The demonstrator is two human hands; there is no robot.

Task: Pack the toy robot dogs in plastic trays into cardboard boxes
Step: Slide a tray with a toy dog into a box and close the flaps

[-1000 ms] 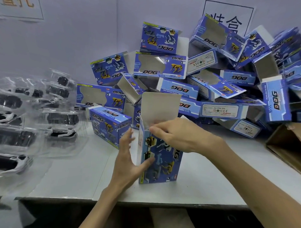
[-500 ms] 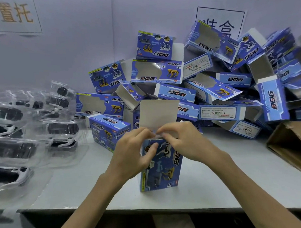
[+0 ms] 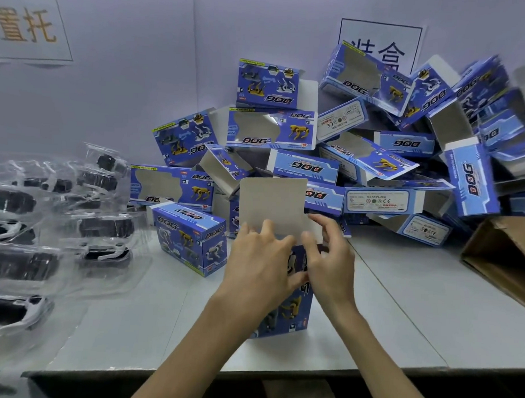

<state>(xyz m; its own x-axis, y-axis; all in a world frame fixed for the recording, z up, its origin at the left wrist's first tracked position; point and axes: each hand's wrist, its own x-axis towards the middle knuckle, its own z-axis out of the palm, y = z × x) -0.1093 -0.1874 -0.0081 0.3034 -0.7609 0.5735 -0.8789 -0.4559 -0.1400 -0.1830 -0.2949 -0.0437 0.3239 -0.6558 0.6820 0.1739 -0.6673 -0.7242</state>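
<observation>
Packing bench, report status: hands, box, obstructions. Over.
Left hand grips upright box; right hand pinches at its top edge. Lid flap standing open. Trayed dogs left of it, box pile behind, neither obstructing.

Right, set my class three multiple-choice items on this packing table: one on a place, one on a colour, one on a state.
1. Where do the plastic trays lie?
A. on the left of the table
B. on the floor
C. in a brown carton

2. What is the main colour of the boxes?
A. red
B. blue
C. green

3. The top flap of the upright box held by the left hand and right hand is:
A. tucked shut
B. torn off
C. standing open

Answers: 1 A, the trays are heaped at the left edge. 2 B, their printed faces are mostly blue. 3 C, its grey inside stands upright, facing the camera.
</observation>
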